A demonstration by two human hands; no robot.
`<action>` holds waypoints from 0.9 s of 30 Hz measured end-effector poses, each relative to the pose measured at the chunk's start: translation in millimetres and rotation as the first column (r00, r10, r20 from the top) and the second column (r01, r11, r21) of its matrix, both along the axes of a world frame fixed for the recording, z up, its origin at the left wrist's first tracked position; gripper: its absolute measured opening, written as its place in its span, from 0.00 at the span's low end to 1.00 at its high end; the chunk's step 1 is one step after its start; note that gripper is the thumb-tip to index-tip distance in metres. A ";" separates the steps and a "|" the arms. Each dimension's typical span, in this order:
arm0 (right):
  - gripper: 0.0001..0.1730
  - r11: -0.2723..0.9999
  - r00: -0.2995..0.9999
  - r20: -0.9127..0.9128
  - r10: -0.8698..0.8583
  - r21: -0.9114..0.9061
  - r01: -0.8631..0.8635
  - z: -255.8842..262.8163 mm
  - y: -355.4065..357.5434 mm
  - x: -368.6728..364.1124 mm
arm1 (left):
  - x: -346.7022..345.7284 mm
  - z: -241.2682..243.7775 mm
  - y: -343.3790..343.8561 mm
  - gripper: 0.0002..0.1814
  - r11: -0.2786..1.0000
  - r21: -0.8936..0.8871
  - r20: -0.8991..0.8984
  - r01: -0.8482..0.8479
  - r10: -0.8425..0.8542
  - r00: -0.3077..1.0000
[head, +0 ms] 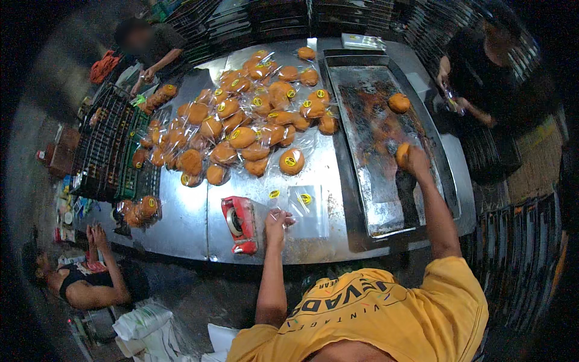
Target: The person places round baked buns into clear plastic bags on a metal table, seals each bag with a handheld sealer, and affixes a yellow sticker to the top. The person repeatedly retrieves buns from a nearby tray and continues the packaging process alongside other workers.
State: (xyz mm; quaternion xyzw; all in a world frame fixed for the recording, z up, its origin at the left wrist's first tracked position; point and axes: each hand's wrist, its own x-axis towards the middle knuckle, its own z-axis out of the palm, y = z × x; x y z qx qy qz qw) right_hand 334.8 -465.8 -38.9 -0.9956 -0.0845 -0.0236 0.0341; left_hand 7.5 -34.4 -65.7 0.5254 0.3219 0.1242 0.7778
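Observation:
My right hand [418, 162] closes on a round bread bun [402, 154] over a large metal baking tray [368, 199], where another bun [399, 103] lies farther up. My left hand [278, 222] holds the edge of a clear plastic bag [271, 199] bearing a yellow sticker, beside a stack of clear bags [310, 221]. Left of that hand a red tape dispenser [242, 225] rests on the steel table. Beyond both hands spreads a big heap of bagged buns [253, 122] with yellow stickers.
Plastic crates [106, 145] stand at the table's left, near a pack of buns [141, 211]. Co-workers are at the far left [156, 50], far right [479, 77] and near left [90, 280]. A bag stack [363, 41] lies at the far edge; racked trays [515, 258] stand at right.

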 end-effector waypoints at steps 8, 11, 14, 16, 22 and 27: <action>0.27 0.853 0.812 -0.551 0.192 0.503 0.140 25.6 75.1 -97.1 | 44.3 56.0 -25.8 0.11 0.987 -0.154 0.309 -0.050 0.096 0.946; 0.24 0.777 0.845 -0.469 0.258 0.621 0.107 30.6 72.4 -120.9 | 56.0 89.2 -37.1 0.13 0.974 -0.226 0.303 0.032 0.039 0.952; 0.23 0.666 0.936 -0.253 0.246 0.745 0.026 40.0 83.5 -140.8 | 54.4 58.9 -26.6 0.11 0.884 -0.462 0.156 0.071 0.002 0.988; 0.26 0.534 0.960 -0.200 0.194 0.843 0.067 72.1 95.3 -149.1 | 55.1 55.7 -39.1 0.13 0.894 -0.437 0.097 -0.103 0.160 0.982; 0.25 0.342 0.796 -0.292 0.530 0.933 0.115 88.5 174.4 -189.9 | 56.0 59.1 -76.8 0.16 0.847 -0.474 0.039 -0.241 0.294 0.955; 0.22 0.163 0.788 -0.366 0.496 0.930 0.329 97.9 217.3 -210.3 | 41.7 78.4 -72.7 0.25 0.904 -0.412 0.066 -0.110 0.151 0.986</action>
